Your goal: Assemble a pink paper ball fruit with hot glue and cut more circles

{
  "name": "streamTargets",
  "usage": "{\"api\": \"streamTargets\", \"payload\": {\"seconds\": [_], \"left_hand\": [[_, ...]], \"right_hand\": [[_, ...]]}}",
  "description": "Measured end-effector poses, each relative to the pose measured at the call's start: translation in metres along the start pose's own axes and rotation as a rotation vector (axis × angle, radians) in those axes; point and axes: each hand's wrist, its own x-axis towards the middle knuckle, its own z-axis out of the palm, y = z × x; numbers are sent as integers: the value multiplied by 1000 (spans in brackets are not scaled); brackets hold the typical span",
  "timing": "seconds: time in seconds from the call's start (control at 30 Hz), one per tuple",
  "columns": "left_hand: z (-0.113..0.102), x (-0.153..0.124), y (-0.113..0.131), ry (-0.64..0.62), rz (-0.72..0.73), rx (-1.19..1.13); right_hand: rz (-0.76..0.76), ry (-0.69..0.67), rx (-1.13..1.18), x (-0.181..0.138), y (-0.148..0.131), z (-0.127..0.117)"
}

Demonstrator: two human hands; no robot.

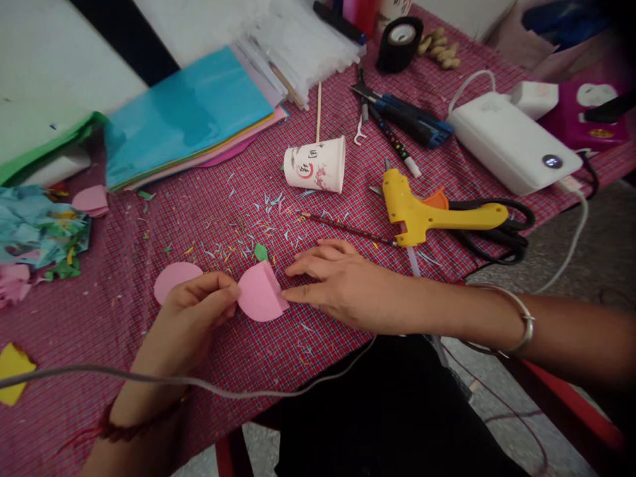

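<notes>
A pink paper circle (257,295) with a folded-over strip on its right side lies near the table's front edge. My left hand (201,308) pinches its left rim between thumb and fingers. Fingers spread, my right hand (342,285) reaches in from the right, its index fingertip at the folded edge of the circle. Partly covered by my left hand is a second pink paper circle (175,278). A small green paper leaf (261,252) rests just above the folded piece.
A yellow glue gun (422,211), a pencil (348,228) and a paper cup (315,164) on its side lie beyond my hands. Farther back are coloured paper sheets (189,112), a utility knife (410,116) and a white power bank (511,139). A cable (199,380) crosses the front.
</notes>
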Motion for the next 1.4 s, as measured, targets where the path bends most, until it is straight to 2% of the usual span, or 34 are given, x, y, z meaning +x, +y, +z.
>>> {"api": "streamTargets", "payload": {"seconds": [0.5, 0.87, 1.4], "left_hand": [[3, -5, -1, 19, 63, 153], [0, -5, -10, 21, 55, 154], [-4, -1, -11, -13, 55, 299]], "right_hand": [[-26, 22, -3, -2, 2, 1], [-8, 4, 18, -2, 0, -2], [-38, 26, -11, -2, 1, 0]]}}
